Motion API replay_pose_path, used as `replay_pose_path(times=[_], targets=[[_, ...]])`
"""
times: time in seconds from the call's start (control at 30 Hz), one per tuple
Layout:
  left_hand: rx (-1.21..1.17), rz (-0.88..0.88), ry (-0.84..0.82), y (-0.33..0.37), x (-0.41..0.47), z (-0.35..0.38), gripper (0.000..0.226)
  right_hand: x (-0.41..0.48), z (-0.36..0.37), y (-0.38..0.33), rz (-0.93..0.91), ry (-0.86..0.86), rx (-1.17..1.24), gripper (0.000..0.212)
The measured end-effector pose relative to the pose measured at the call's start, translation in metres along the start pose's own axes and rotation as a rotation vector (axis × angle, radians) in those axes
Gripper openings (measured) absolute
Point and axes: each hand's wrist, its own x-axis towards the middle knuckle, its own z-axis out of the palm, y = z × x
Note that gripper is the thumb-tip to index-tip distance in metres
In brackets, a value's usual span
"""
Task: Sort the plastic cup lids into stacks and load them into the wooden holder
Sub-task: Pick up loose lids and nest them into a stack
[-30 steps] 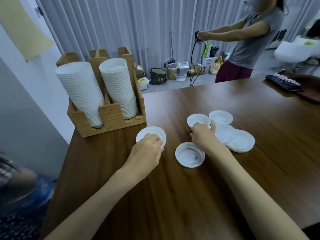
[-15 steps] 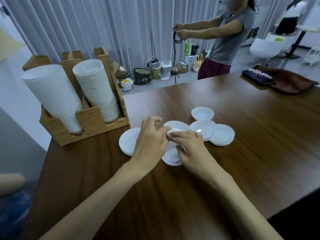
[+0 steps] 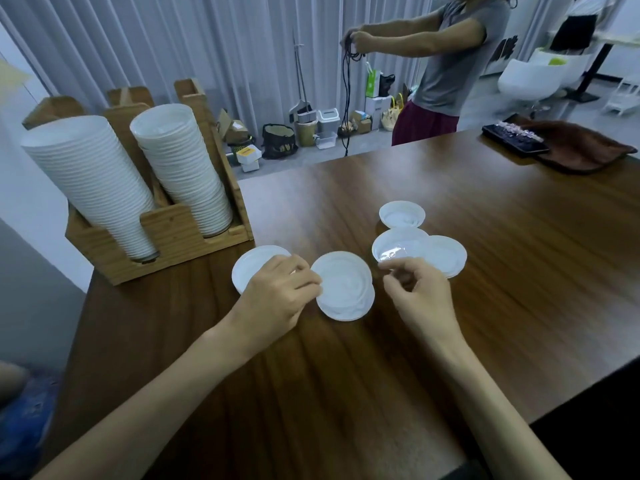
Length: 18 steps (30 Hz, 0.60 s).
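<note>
left hand (image 3: 277, 296) pinches edge of white lid (image 3: 343, 285) on wooden table (image 3: 485, 306) | right hand (image 3: 420, 296), apart, pinches near rim of clear lid (image 3: 398, 245) | small lid (image 3: 401, 214) just beyond | wooden holder (image 3: 166, 233) far left, carrying two lid stacks (image 3: 183, 171)

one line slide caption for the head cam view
Left hand pinches a stack of lids; right hand at a clear lid, wooden holder behind.

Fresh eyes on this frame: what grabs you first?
Two tall stacks of white lids leaning in the wooden holder at the table's left edge stand out first. Next come the loose lids scattered mid-table, where the left hand pinches the rim of a stacked pair and the right hand curls at a clear lid's near rim. Behind the table, a standing person handles a dark cable.
</note>
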Motion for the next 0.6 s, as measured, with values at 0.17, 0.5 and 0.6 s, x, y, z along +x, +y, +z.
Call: replay_pose_path(times=[0.17,0.5,0.6], targets=[[0.01,0.065,-0.046,-0.003,0.002,-0.001,0.023,-0.001,0.008,-0.001,0.097,-0.199,-0.146,0.016],[0.006,0.107,-0.162,0.0,0.006,0.002,0.026,0.003,0.011,-0.001,0.192,-0.261,-0.105,0.027],[-0.001,0.112,-0.164,0.002,0.005,0.0,0.026,0.002,0.012,-0.002,0.211,-0.271,-0.065,0.029]])
